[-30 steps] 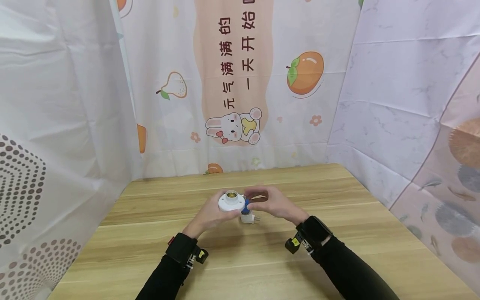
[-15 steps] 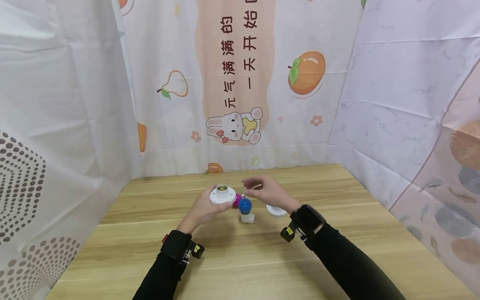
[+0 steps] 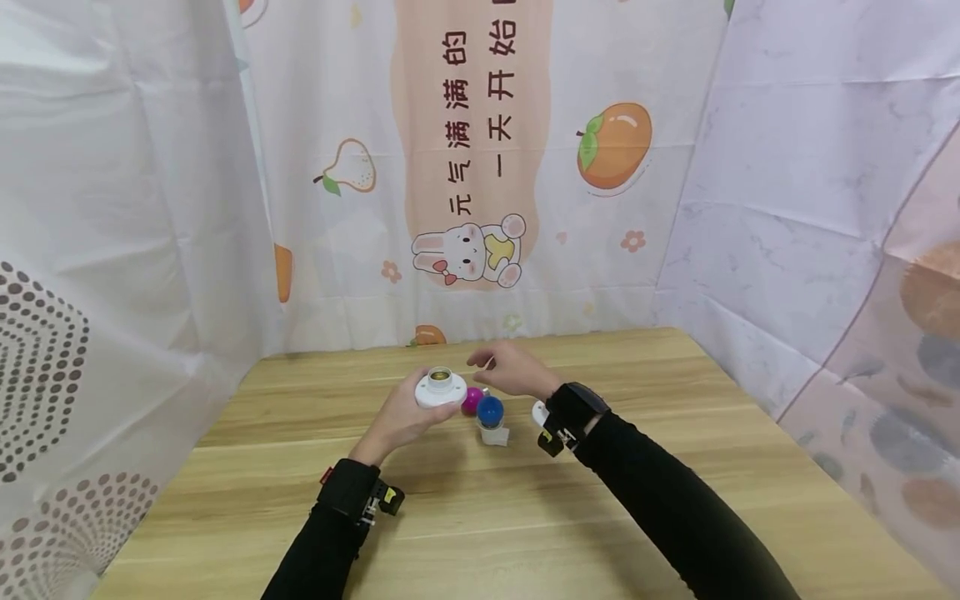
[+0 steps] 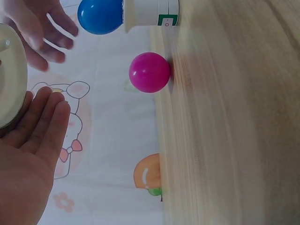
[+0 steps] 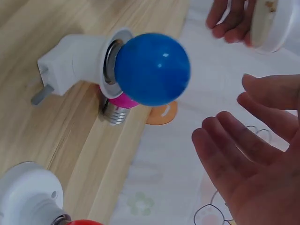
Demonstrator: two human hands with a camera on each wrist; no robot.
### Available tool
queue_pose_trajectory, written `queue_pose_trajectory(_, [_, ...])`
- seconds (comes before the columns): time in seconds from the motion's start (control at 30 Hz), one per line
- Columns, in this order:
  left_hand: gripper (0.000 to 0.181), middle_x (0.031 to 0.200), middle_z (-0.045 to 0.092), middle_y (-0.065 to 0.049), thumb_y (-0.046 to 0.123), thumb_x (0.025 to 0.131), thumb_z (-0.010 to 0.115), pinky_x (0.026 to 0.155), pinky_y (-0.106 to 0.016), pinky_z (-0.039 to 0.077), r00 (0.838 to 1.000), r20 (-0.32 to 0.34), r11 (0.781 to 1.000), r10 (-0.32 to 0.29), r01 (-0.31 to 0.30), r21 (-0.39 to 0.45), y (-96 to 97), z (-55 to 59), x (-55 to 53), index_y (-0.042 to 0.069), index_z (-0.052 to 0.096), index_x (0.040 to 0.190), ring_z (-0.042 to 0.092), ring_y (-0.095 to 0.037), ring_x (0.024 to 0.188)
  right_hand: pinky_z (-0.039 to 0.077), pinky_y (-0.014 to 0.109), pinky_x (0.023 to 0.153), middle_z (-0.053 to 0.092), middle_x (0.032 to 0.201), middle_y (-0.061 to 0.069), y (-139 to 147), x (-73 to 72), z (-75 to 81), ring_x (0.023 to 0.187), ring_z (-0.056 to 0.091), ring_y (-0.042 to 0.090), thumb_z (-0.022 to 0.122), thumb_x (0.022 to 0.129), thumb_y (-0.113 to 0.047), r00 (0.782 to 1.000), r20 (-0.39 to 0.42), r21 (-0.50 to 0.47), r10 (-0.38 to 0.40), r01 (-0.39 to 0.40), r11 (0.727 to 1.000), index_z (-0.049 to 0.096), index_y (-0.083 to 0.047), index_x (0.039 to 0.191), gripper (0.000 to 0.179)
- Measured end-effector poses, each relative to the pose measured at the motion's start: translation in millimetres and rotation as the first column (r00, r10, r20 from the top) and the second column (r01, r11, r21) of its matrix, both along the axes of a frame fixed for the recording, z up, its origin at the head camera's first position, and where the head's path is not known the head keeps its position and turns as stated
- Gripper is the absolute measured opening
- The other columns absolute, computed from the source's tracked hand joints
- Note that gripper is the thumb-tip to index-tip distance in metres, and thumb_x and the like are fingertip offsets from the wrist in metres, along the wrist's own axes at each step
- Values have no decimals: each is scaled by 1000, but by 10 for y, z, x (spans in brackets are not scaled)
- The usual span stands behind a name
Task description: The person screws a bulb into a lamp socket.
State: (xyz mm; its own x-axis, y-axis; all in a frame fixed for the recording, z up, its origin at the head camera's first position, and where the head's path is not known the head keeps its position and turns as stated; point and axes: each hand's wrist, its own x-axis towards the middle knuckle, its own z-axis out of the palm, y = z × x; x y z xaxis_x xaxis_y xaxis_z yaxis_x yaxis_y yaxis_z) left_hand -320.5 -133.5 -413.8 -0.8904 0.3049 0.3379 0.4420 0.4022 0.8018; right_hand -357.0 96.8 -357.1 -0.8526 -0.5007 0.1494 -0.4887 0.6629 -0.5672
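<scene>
The left hand's grip (image 3: 399,419) was pinching a white lamp holder (image 3: 441,394) by its round base, the thumb on the near side and the fingers reaching beneath, and we saw it raised above the worktop (image 3: 450,533), a little left of centre. The socket faced up, so we could look onto its brassy lining (image 3: 440,375). The right hand's grip (image 3: 516,370) pinched nothing: its fingers were spread and gently bent, hanging in the air at the far side, with the fingertips pointing left and well apart from the lamp holder.

Below the hands, on the worktop, we found a blue bulb (image 3: 490,411) seated in a white plug adapter (image 3: 494,437). The bulb pointed up, the adapter's metal prong (image 5: 42,95) stuck out to the right, and a small switch (image 4: 168,20) framed in green showed on its side. Just beyond and slightly left lay a magenta bulb (image 3: 472,401), its silver screw cap (image 5: 115,114) turned right; we could not tell whether it touched the adapter.

Farther right, partly hidden by the right wrist in the head view, was a second holder (image 5: 30,187), with a red bulb (image 5: 85,222) at its socket, mostly out of view. Beyond the worktop's far edge we saw a white curtain (image 3: 570,83) printed with fruit. Black sleeves (image 3: 667,500) covered both forearms.
</scene>
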Motion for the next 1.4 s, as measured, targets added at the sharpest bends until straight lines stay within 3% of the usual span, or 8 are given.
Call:
queue_pose_trajectory(0.2, [69,121,67,-8,35,83,83,95,-46,49,999,35,1000,11,-11,-8,-8,6,9,5,54,138,62,-23,107,54,41,92,73,109,10,-92,-156,-104,104,66,26,68,95,-9,999,0,128,33,-33,991,74,-3,114,20])
queue_pose_trajectory(0.33, [68,122,66,-9,34,83,83,94,-47,49,999,25,1000,25,-24,-8,-22,18,9,6,54,137,62,-24,108,52,43,93,72,110,10,-172,-191,-121,105,63,27,69,95,-12,999,35,211,29,-36,977,75,-4,113,21])
queue_pose_trajectory(0.63, [67,123,66,-8,35,84,83,94,-44,48,1000,19,1000,18,-18,-2,-48,14,-6,7,55,137,61,-23,109,52,34,81,71,98,1,-377,-277,-277,84,59,17,76,90,-18,998,62,381,-20,-6,924,76,-9,106,19])
queue_pose_trajectory(0.73, [67,124,66,-8,35,84,82,93,-43,48,1000,20,1000,18,-18,-2,-49,9,-3,6,54,138,61,-23,108,51,31,79,70,92,-1,-416,-294,-327,82,58,15,78,88,-18,999,49,420,-21,-1,907,76,-10,96,12])
queue_pose_trajectory(0.9, [67,123,65,-8,35,84,82,92,-43,48,1000,26,1000,13,-13,0,-68,15,0,7,54,139,61,-23,108,41,29,63,53,71,-2,-457,-303,-348,67,49,16,77,87,-16,999,41,469,-18,-3,883,63,-12,75,18])
queue_pose_trajectory(1.07, [67,122,66,-7,36,84,82,92,-41,48,1000,28,1000,6,-6,-5,-66,10,-16,7,54,138,62,-21,106,34,29,56,39,64,-2,-466,-304,-337,59,40,16,77,86,-15,996,64,492,-59,20,870,54,-14,70,28])
queue_pose_trajectory(1.4, [66,120,67,-7,33,84,83,91,-42,49,1000,26,1000,6,-6,-2,-56,7,-7,5,55,137,63,-21,105,47,28,63,60,72,0,-448,-289,-326,67,56,17,78,87,-24,982,124,508,-144,62,859,65,-12,72,23])
